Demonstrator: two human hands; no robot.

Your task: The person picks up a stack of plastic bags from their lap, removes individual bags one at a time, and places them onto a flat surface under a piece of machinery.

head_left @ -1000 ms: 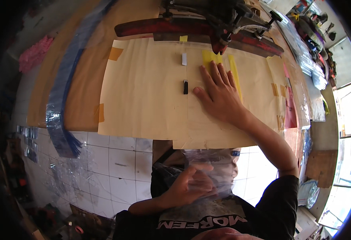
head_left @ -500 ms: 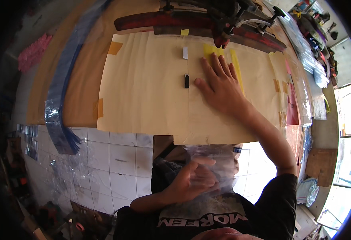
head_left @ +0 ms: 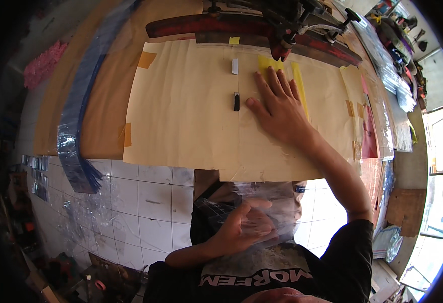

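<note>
My right hand (head_left: 284, 108) lies flat on a cream paper sheet (head_left: 181, 106) that covers the work table, its fingers spread toward a yellow strip (head_left: 270, 62). Beside its little finger runs a narrower yellow strip (head_left: 299, 91). Left of the thumb a small black piece (head_left: 236, 102) sits on the sheet, with a small white piece (head_left: 234, 66) farther up. Close to my body, below the table's edge, my left hand (head_left: 244, 227) is closed on clear plastic film (head_left: 257, 194), its index finger pointing right.
A red and black metal bar with clamp screws (head_left: 221, 28) crosses the far side of the sheet. Blue plastic strips (head_left: 75, 131) hang over the table's left edge. Stacked clear plastic (head_left: 390, 76) lies at the far right. Below is white tiled floor (head_left: 153, 202).
Both hands stay nearly in place. The plastic film at my left hand has shifted slightly, spreading a little more to the left.
</note>
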